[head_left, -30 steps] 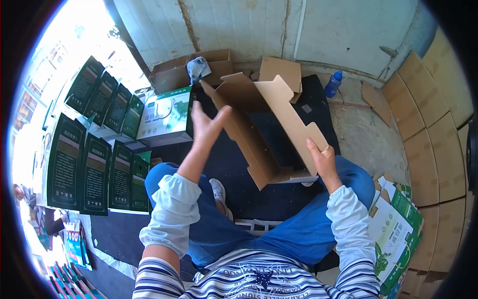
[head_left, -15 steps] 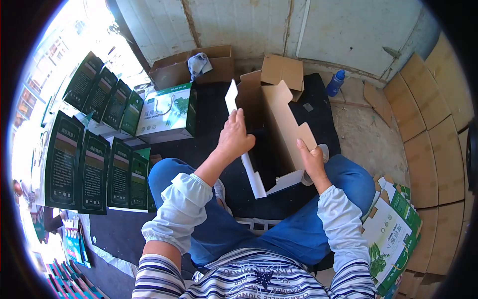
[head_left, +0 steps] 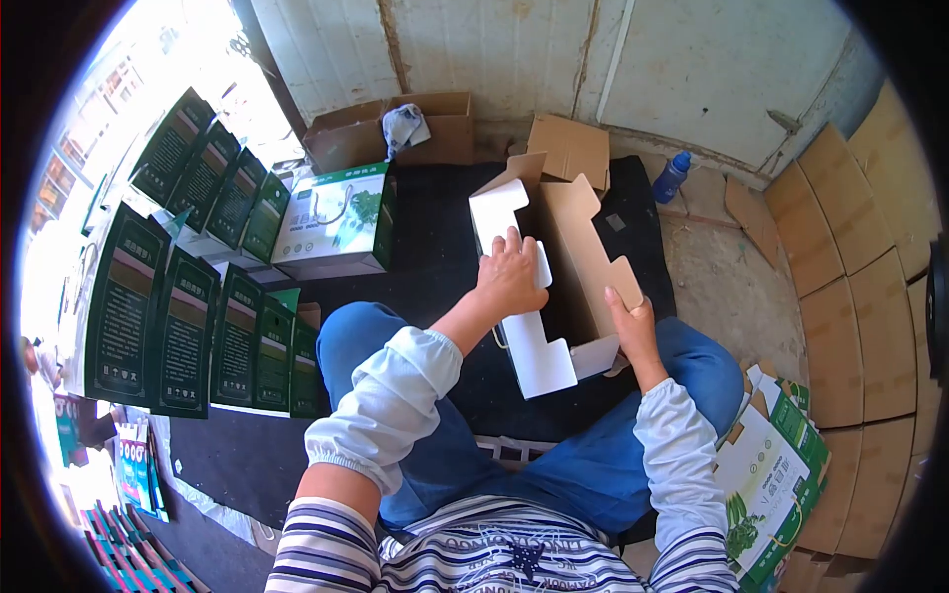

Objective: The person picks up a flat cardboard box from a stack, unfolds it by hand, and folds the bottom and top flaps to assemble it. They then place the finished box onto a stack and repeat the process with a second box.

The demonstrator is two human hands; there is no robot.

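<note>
A carton [head_left: 583,265] stands between my legs with its top flaps raised and brown cardboard showing inside. My left hand [head_left: 512,275] lies with its fingers stretched out over the white left flap [head_left: 542,358], which leans inward across part of the opening. At the carton's right side, my right hand [head_left: 633,321] pinches the brown right flap [head_left: 581,219], thumb on the inner face and fingers behind it. The far end flap stands up. The carton's bottom lies in shadow.
Several green and white printed boxes [head_left: 188,321] stand in rows at the left, beside a handled gift box [head_left: 334,217]. Brown cartons [head_left: 835,341] are stacked along the right. Flattened printed boxes [head_left: 766,469] lie by my right knee. A blue bottle [head_left: 671,178] stands near the wall.
The white left flap has folded inward under my left hand, which has moved right. My right hand stays on the right flap, and the view has shifted slightly.
</note>
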